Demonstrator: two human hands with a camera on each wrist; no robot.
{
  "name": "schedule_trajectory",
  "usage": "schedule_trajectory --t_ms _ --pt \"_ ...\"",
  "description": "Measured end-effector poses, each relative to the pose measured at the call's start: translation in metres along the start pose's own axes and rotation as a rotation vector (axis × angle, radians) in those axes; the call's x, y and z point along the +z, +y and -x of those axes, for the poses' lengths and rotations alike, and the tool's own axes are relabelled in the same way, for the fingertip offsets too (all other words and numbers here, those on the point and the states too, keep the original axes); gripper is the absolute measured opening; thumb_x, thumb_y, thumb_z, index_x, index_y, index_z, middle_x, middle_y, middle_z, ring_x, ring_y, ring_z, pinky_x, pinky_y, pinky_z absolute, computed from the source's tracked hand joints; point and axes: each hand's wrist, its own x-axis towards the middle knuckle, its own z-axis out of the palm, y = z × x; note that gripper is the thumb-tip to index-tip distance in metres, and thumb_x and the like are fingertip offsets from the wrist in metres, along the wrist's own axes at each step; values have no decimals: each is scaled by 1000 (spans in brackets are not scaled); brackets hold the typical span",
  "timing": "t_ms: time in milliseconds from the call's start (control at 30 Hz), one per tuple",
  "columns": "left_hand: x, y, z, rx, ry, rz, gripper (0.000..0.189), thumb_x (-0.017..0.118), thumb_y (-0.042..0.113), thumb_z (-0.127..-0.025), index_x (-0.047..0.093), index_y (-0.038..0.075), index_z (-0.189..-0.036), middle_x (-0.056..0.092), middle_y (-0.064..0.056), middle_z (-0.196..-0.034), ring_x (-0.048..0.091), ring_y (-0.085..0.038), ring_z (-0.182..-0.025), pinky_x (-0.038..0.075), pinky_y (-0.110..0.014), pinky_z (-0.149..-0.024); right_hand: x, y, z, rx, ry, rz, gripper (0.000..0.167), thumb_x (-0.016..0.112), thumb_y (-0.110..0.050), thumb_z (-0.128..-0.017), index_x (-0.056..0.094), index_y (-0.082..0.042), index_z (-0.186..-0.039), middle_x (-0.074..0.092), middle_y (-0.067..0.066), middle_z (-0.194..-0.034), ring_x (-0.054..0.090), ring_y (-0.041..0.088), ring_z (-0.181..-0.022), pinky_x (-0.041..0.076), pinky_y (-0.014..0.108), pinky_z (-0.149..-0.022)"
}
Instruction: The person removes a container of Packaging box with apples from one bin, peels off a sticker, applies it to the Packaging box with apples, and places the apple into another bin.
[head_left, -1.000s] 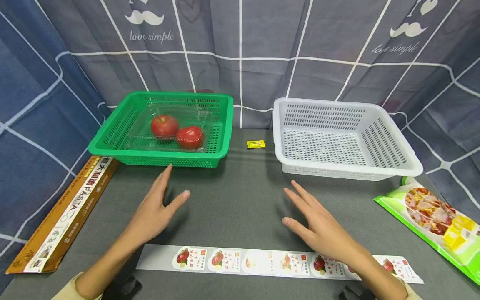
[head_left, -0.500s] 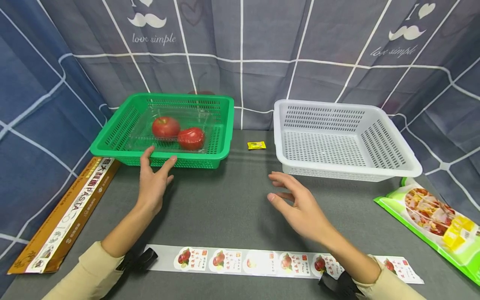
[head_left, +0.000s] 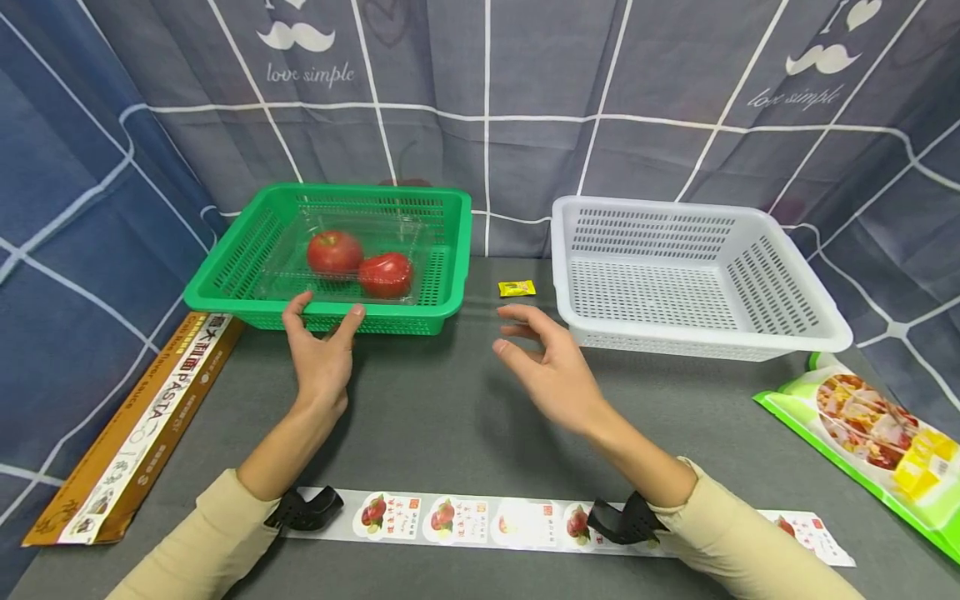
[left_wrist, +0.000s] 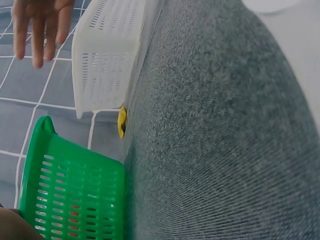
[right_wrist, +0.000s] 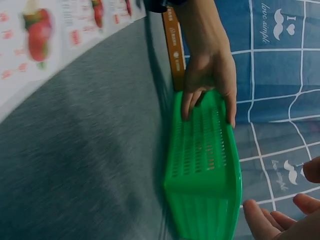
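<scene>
My left hand grips the front rim of a green plastic basket, with fingertips over the rim and other fingers against the outer wall in the right wrist view. Inside the basket, two red apples show through a clear plastic box. My right hand is in the air between the two baskets, fingers loosely bent and holding nothing. It is nearest to a white plastic basket and a small yellow wrapped packet on the table.
A strip of apple-printed labels lies along the table's front, partly under the forearms. A brown pasta pack lies at left, a green-edged food bag at right. Grey checked curtain hangs behind the baskets.
My left hand has moved forward from the table onto the green basket's front rim and taken hold. My right hand has moved left and forward, its fingers bending. The baskets stay in place.
</scene>
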Motion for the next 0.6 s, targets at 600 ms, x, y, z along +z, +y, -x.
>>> schedule_trajectory --t_ms 600 --pt "3 0 0 1 20 22 69 71 23 -92 28 28 -145 12 2 -154 49 -18 -102 42 -37 -88 61 -31 -98 140 -63 -50 41 58 -17 -97 52 -8 -137 47 6 -137 49 22 -124 47 39 -94"
